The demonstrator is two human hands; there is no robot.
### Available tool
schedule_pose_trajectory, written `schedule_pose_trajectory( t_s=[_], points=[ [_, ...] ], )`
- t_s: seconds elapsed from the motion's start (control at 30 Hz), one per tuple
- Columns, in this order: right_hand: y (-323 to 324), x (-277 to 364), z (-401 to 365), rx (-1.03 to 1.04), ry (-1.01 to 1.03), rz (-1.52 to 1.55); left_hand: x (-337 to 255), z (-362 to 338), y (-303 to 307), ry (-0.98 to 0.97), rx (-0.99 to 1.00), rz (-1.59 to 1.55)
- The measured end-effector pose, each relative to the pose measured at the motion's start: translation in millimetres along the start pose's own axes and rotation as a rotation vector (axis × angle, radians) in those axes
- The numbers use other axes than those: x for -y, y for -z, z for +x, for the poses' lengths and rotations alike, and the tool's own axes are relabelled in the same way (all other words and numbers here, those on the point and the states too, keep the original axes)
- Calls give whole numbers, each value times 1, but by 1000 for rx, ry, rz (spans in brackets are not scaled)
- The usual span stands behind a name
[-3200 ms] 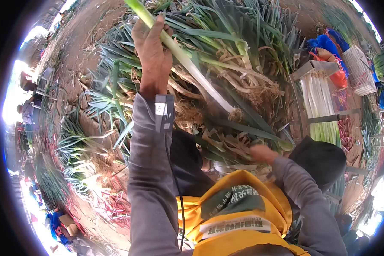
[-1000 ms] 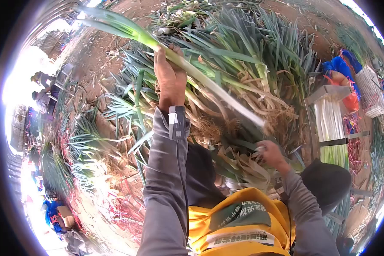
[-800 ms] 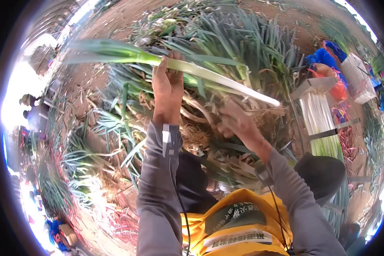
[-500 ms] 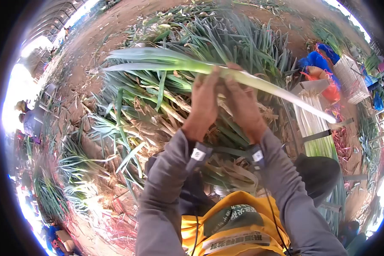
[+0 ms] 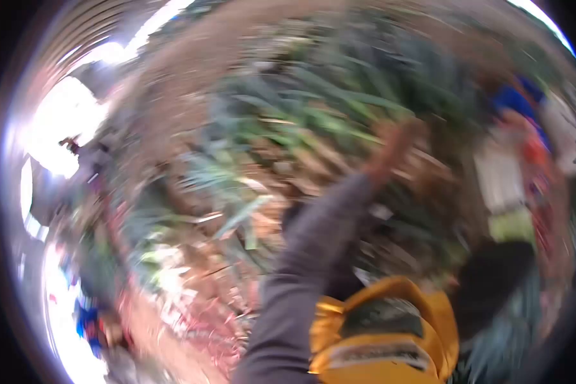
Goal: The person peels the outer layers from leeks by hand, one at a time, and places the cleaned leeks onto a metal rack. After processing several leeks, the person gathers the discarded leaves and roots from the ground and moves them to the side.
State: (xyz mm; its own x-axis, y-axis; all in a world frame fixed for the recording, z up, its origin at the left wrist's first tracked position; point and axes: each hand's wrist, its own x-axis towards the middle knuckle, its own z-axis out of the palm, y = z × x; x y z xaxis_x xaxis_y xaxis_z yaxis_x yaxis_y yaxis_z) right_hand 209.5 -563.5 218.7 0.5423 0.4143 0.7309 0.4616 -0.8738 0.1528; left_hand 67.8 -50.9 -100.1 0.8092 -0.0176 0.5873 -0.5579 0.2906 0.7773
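Observation:
Strong motion blur covers the view. My left hand [image 5: 395, 148] reaches over the near right part of a big pile of green leeks [image 5: 301, 96], beside their pale stalk ends. Its fingers are smeared, so whether it holds anything is unclear. My right hand and sleeve cannot be made out. A bundle of pale, cleaned leeks [image 5: 500, 176] lies to the right of the pile.
Blue and orange-red bags [image 5: 532, 144] are at the upper right. Red strings [image 5: 214, 320] and loose leaves litter the ground at the lower left. A dark-clothed knee [image 5: 499, 281] is at the lower right. A blurred person [image 5: 93, 160] is far left.
The view has swung and blurred. The long leek that both hands held is no longer seen in them. My left hand has moved right in the view, and my right hand has gone from sight.

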Motion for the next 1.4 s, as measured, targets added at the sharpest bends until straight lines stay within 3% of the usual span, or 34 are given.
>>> schedule_pose_trajectory(
  t_s=[0.03,0.1,0.13,0.17,0.2,0.27,0.37,0.43,0.47,0.53,0.67,0.8,0.87,1.13,1.4],
  points=[
    [-2,-38,-11,30,94,-59,28,-12,10,-35,204,-243],
    [-2,-86,-51,111,240,-176,-9,24,-45,306,-31,521],
    [-2,-108,-80,182,272,-244,-31,43,-76,531,-58,822],
    [9,-83,-94,178,349,-160,-25,44,-97,578,-185,625],
    [2,-97,-118,346,189,-271,1,47,-94,611,-164,690],
    [0,-87,-149,595,38,-285,23,55,-106,584,-77,773],
    [-48,-125,-216,597,100,-296,87,74,-118,461,-10,796],
    [-73,-135,-243,833,-1,-303,112,97,-154,498,24,719],
    [-83,-141,-253,843,-15,-305,123,109,-177,473,67,756],
    [-105,-150,-269,768,-32,-252,157,134,-200,346,198,817],
    [-153,-175,-297,689,-6,-177,216,181,-251,421,387,741],
    [-178,-166,-297,755,-219,-37,293,218,-284,351,512,715],
    [-195,-168,-307,758,-291,17,331,226,-300,192,655,797],
    [-240,-153,-336,480,-521,215,417,237,-326,-116,668,1091],
    [-250,-145,-332,534,-583,229,431,228,-321,-129,691,1224]
  ],
)
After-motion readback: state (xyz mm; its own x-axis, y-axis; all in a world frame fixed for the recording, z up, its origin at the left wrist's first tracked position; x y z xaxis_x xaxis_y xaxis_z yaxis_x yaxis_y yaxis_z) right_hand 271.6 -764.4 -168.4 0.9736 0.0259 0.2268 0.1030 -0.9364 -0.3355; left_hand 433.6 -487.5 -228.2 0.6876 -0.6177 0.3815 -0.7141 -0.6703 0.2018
